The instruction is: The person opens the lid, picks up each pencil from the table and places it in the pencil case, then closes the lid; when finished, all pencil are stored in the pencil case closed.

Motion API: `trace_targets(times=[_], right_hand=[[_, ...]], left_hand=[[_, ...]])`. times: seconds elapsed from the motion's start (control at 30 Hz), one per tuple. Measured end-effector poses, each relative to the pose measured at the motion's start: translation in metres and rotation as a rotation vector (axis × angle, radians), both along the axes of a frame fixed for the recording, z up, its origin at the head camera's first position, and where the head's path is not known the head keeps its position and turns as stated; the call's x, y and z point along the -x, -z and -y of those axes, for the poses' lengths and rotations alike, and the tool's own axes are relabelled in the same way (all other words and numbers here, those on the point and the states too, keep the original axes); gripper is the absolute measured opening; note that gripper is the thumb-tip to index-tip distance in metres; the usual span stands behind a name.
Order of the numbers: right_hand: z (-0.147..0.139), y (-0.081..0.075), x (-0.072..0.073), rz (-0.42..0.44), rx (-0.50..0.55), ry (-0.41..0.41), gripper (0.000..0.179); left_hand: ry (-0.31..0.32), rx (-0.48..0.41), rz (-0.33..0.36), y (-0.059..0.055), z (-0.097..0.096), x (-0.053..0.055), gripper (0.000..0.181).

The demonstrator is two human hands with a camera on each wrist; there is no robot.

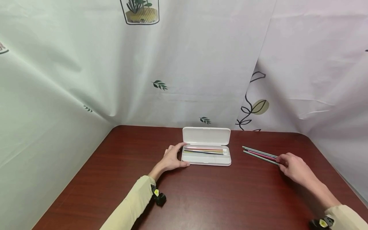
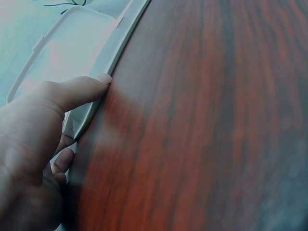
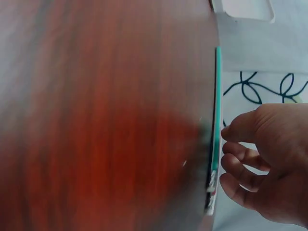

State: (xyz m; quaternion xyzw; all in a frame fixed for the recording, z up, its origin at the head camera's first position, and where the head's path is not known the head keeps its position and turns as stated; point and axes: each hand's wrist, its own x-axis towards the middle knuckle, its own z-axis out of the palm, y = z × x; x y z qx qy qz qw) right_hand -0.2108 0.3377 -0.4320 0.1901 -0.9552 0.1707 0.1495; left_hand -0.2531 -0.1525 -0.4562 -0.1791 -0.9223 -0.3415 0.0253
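Observation:
An open white pencil case (image 1: 206, 160) lies on the table with its lid (image 1: 206, 135) raised at the back. Several pencils (image 1: 205, 151) lie lengthwise inside. My left hand (image 1: 172, 158) grips the case's left end, thumb (image 2: 91, 89) along the front edge and fingers round the back corner. To the right, two green pencils (image 1: 258, 156) and a pink pencil (image 1: 262, 154) lie side by side on the table. My right hand (image 1: 294, 167) is over their near ends, thumb and fingers bent loosely, fingertips (image 3: 230, 179) right beside the green pencil (image 3: 216, 110) in the right wrist view.
The dark red wooden table (image 1: 115, 191) ends at the back against a pale hanging cloth (image 1: 187, 64) printed with leaves. More of that cloth hangs along the left and right sides. The pencil case stands near the back edge.

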Motion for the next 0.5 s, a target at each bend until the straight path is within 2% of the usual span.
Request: trace_targets(times=[0.5], right_hand=[[-0.0101, 0.0038, -0.001, 0.057, -0.049, 0.034, 0.017]], left_hand=[[-0.005, -0.002, 0.006, -0.0002, -0.0007, -0.0012, 0.087]])
